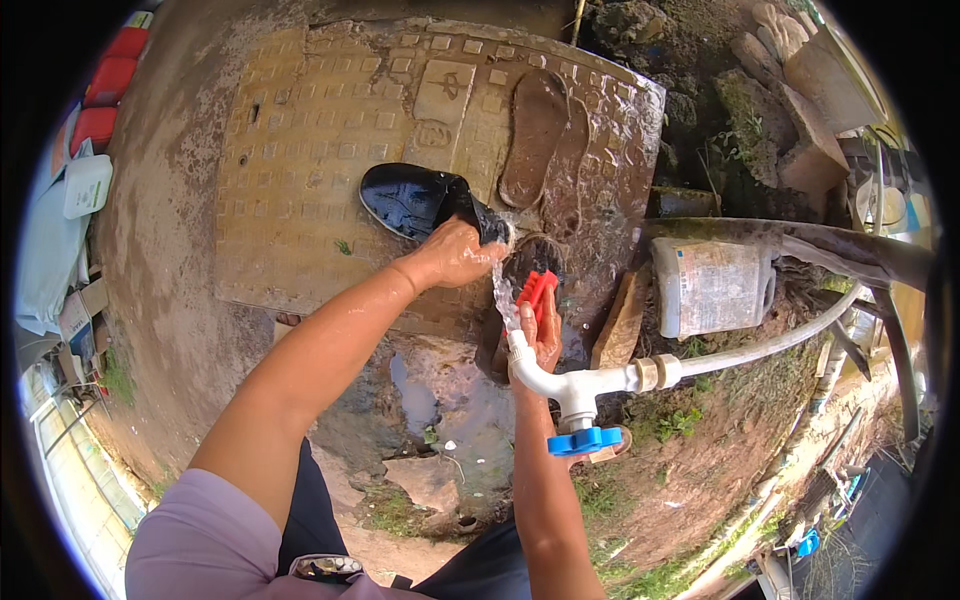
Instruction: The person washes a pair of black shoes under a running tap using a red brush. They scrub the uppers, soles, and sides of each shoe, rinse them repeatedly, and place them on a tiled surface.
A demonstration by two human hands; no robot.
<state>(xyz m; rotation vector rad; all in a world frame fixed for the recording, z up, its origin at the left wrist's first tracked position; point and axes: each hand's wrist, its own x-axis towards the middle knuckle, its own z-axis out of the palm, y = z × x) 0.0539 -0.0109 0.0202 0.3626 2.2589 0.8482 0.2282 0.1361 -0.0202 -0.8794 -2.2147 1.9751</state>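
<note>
My left hand is closed round the opening end of a wet black shoe, whose toe points left. Water from a white plastic tap with a blue handle pours beside that hand and splashes at the shoe's near end. Just right of the stream, my right hand is closed on a red scrubbing brush; the tap partly covers this hand. A brown insole lies on the slab beyond both hands. Below the brush is a dark shape that I cannot make out.
A wet, studded slab lies under the shoe. The white pipe runs right from the tap. Near it are a dirty plastic jerrycan, a wooden block and rubble. Red containers stand at the far left.
</note>
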